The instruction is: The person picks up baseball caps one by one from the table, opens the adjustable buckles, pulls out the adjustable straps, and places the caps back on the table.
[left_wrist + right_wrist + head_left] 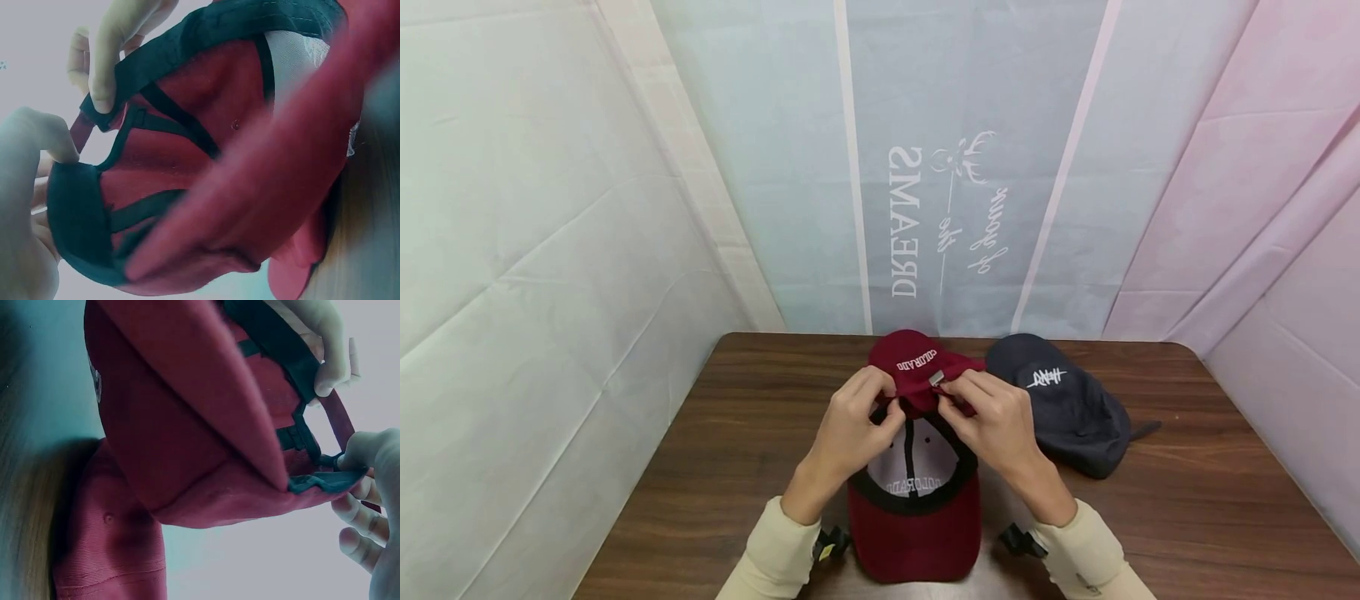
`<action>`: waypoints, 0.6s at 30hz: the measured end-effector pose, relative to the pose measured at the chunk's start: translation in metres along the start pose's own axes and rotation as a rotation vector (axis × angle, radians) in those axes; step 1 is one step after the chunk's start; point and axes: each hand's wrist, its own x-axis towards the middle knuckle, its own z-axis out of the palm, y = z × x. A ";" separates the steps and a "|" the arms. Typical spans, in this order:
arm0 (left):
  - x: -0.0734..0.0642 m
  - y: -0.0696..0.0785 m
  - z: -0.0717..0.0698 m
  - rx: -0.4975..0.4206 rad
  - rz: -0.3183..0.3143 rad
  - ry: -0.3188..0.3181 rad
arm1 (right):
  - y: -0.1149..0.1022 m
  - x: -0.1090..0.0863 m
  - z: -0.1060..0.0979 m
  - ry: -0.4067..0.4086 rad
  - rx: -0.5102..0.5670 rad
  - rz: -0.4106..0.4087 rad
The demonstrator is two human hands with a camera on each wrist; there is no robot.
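A red baseball cap (917, 550) is held tilted in front of me, brim toward me and hollow side up. Mirrored "COLORADO" stitching shows on its pale front lining. My left hand (850, 423) pinches the back of the cap at one end of the adjuster strap (337, 419). At the other end, my right hand (996, 419) pinches the strap and the dark sweatband (169, 47) edge. A small metal buckle (936, 378) shows beside the right fingers. The strap spans the back opening between both hands.
Another red cap (910, 346), lettered "COLORADO", lies just beyond the hands. To its right lies a dark navy cap (1078, 417) with a white logo and a loose strap end. The wooden table (737, 433) backs onto a printed cloth (955, 83).
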 end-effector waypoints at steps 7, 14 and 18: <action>0.000 0.003 0.004 0.044 -0.032 -0.052 | 0.000 -0.001 0.000 0.009 0.014 0.004; 0.004 0.006 0.010 0.042 -0.034 -0.082 | 0.001 -0.002 -0.001 -0.005 0.034 0.007; 0.006 0.009 0.014 0.039 -0.020 -0.083 | 0.002 -0.002 0.000 -0.002 0.042 -0.009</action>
